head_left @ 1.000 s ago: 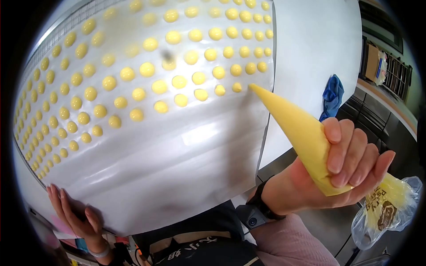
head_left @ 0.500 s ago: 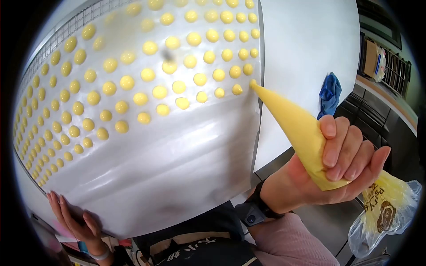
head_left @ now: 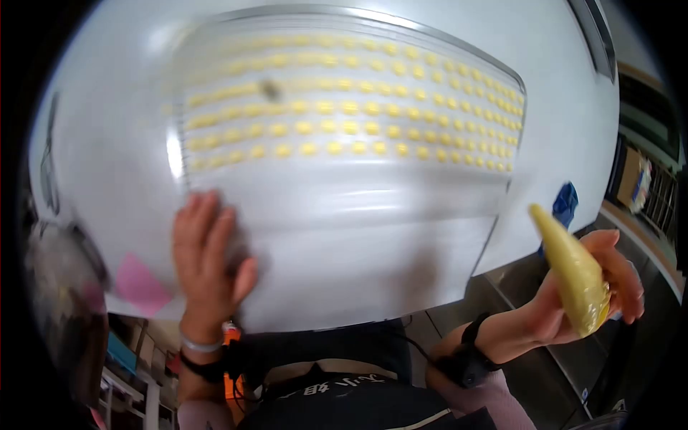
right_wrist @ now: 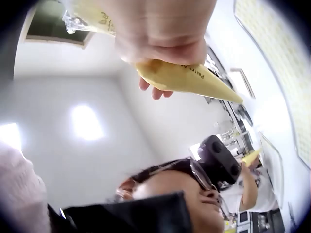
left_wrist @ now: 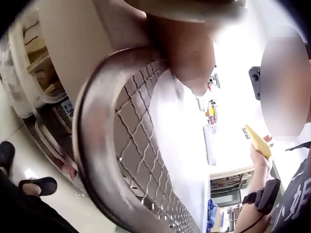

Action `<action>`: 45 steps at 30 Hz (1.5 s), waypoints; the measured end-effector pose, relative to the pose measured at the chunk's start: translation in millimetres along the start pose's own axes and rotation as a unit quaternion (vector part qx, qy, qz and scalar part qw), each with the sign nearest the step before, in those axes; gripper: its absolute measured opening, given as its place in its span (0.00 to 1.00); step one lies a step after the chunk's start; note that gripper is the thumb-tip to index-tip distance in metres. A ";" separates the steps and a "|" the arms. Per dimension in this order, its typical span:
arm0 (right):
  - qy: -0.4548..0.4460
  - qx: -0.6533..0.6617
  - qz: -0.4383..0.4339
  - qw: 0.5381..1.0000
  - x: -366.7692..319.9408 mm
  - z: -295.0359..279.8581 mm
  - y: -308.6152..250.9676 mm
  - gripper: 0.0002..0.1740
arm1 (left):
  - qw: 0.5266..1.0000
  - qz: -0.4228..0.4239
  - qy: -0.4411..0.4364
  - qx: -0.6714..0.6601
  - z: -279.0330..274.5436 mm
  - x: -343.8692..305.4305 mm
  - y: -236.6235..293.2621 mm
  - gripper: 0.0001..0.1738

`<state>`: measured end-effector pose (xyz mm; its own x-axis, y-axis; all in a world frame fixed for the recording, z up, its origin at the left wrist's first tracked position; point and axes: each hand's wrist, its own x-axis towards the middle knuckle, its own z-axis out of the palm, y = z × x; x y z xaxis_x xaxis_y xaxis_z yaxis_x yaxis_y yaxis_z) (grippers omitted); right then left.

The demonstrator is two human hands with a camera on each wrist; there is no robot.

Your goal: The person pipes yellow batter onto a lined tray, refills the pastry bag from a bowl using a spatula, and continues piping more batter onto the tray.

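The right grip (head_left: 618, 278), at lower right, curls around a yellow cone-shaped plastic piping bag (head_left: 571, 269), well clear of the white paper sheet (head_left: 373, 251). The left grip (head_left: 204, 251) lies flat, fingers straight, on the sheet's lower-left part, below rows of yellow piped dots (head_left: 344, 129).

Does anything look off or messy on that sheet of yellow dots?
One dark speck sits among the yellow dots on the sheet; whether it's on the paper or the lens is unclear. Otherwise the rows look even, with no spills.
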<state>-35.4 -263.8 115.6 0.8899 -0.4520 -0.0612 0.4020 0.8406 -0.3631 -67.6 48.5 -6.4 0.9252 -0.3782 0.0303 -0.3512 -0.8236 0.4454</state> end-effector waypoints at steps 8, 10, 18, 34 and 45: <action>-0.282 -0.231 0.283 0.887 -28.6 7.4 137.2 0.33 | 0.999 -0.042 0.016 -0.016 -3.8 -10.6 -4.5 0.27; -0.305 -0.259 0.283 0.872 -38.9 5.4 162.1 0.34 | 0.998 -0.045 0.033 -0.020 -0.6 -12.5 -6.4 0.26; -0.376 -0.328 0.252 0.830 -47.8 -4.5 189.6 0.36 | 0.997 -0.032 0.056 -0.034 0.9 -17.2 -11.1 0.25; -0.316 -0.387 0.248 0.830 -49.8 4.7 173.0 0.32 | 0.997 -0.045 0.015 -0.066 -3.0 -16.6 -7.7 0.25; -0.284 -0.380 0.219 0.852 -52.6 9.3 161.4 0.31 | 0.998 -0.046 0.000 -0.051 -4.4 -17.7 -6.5 0.26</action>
<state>-15.3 -101.6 68.9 0.9662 0.2552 0.0360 -0.0595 0.3570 -0.9322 -81.1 62.4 -5.9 0.9527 -0.3034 -0.0157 -0.2484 -0.8079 0.5344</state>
